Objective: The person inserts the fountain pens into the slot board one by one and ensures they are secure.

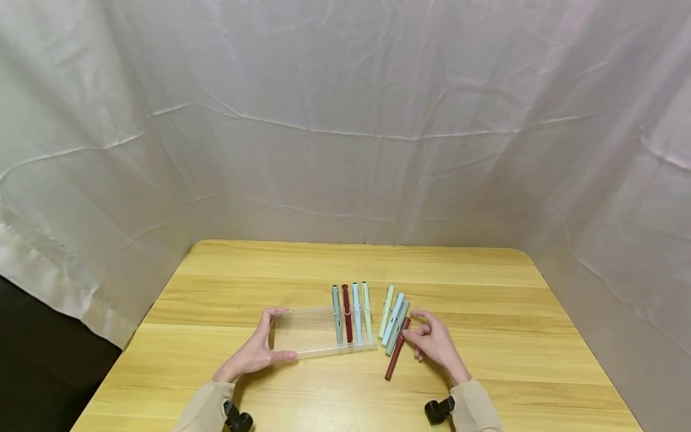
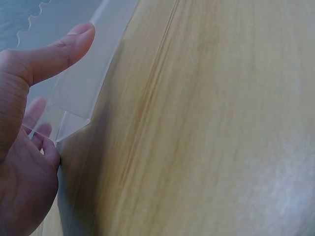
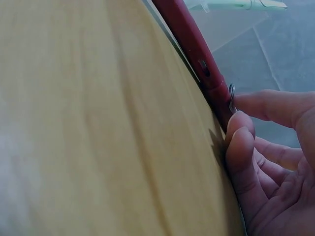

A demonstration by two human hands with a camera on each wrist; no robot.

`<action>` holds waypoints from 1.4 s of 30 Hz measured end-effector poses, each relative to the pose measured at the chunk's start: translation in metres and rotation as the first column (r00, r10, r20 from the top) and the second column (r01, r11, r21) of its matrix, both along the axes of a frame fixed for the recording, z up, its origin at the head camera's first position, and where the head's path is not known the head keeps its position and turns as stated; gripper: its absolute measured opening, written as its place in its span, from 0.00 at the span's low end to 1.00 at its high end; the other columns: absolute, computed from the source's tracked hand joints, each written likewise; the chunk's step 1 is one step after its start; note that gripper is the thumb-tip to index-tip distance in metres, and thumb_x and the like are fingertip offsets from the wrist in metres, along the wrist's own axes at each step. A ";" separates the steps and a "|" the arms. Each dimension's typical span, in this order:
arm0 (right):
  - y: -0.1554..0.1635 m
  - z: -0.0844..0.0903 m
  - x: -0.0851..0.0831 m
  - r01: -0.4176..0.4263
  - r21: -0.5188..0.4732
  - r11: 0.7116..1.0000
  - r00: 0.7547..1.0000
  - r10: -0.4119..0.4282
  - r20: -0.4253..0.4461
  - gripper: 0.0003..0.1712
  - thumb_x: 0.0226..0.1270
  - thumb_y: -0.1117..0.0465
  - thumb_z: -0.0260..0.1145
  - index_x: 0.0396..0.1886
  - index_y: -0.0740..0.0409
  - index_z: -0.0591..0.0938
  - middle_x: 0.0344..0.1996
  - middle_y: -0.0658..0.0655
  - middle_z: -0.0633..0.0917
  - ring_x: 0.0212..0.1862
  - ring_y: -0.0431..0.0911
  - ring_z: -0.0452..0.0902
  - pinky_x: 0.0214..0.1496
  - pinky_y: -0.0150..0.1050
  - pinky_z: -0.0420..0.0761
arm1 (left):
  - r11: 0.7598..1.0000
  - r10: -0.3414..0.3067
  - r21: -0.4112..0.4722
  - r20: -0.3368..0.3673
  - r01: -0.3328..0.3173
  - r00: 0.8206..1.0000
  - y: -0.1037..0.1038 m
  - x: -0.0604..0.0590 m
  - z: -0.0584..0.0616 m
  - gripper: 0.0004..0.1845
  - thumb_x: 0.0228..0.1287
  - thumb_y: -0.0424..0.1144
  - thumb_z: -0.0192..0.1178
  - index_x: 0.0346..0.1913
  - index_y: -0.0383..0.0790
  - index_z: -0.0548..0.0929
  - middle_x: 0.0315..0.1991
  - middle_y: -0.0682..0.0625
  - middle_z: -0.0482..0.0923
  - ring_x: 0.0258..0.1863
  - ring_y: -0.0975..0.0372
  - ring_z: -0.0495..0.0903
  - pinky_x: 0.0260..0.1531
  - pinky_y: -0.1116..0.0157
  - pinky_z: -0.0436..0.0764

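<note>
One dark red pen (image 1: 396, 350) against right hand (image 1: 436, 344) fingers (image 3: 239, 129), on table (image 1: 486, 300).

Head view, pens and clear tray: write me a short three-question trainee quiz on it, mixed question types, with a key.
1. How many pens lie in the clear tray?
2. True or false: the right hand touches a dark red pen that lies on the wooden table, outside the tray.
3. What does the left hand hold? A) a pen B) the tray's left end C) nothing

Key: 1. Four: grey-green, dark red, light blue, pale green. 2. True. 3. B.
</note>
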State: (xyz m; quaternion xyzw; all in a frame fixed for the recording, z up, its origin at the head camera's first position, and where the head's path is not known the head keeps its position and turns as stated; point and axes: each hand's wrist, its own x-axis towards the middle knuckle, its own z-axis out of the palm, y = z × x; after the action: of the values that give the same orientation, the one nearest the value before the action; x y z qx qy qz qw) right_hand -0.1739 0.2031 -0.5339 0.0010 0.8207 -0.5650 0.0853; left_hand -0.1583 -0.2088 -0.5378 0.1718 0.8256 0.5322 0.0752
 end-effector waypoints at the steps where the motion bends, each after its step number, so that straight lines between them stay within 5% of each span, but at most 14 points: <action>1: 0.000 0.000 0.000 -0.001 -0.001 1.000 1.000 0.001 0.002 0.33 0.65 0.64 0.70 0.67 0.68 0.70 0.21 0.57 0.82 0.14 0.40 0.74 0.15 0.35 0.80 | 1.000 0.000 0.000 0.000 0.000 1.000 0.000 0.000 0.000 0.49 0.51 0.39 0.77 0.69 0.35 0.56 0.74 0.31 0.51 0.78 0.32 0.39 0.75 0.31 0.37; 19: 0.000 0.000 -0.002 -0.026 0.026 0.999 1.000 0.026 -0.005 0.35 0.65 0.64 0.71 0.68 0.70 0.70 0.20 0.54 0.79 0.14 0.41 0.73 0.14 0.36 0.80 | 1.000 0.004 0.001 0.009 -0.004 1.000 -0.001 0.000 0.000 0.48 0.51 0.39 0.77 0.70 0.35 0.56 0.74 0.31 0.51 0.79 0.32 0.38 0.75 0.31 0.37; 34: -0.001 -0.002 -0.004 0.062 0.110 0.992 0.998 -0.060 -0.022 0.39 0.69 0.54 0.69 0.72 0.68 0.66 0.16 0.55 0.80 0.09 0.40 0.71 0.11 0.34 0.73 | 1.000 0.008 -0.009 0.028 -0.007 1.000 -0.001 -0.001 0.000 0.50 0.51 0.42 0.77 0.70 0.36 0.54 0.75 0.32 0.51 0.79 0.34 0.40 0.76 0.33 0.38; 42: 0.002 0.000 0.001 0.038 0.144 0.989 0.999 -0.036 -0.017 0.43 0.65 0.59 0.72 0.73 0.72 0.63 0.19 0.53 0.80 0.11 0.42 0.72 0.13 0.33 0.72 | 1.000 0.005 -0.009 0.034 -0.004 0.999 -0.001 0.000 0.001 0.50 0.53 0.41 0.77 0.71 0.36 0.54 0.75 0.32 0.50 0.79 0.34 0.38 0.75 0.32 0.37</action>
State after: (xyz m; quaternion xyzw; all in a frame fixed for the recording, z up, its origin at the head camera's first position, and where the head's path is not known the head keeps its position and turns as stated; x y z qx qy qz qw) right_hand -0.1733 0.2050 -0.5343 0.0184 0.8598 -0.5057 0.0683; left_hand -0.1585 -0.2095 -0.5367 0.1606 0.8268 0.5317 0.0888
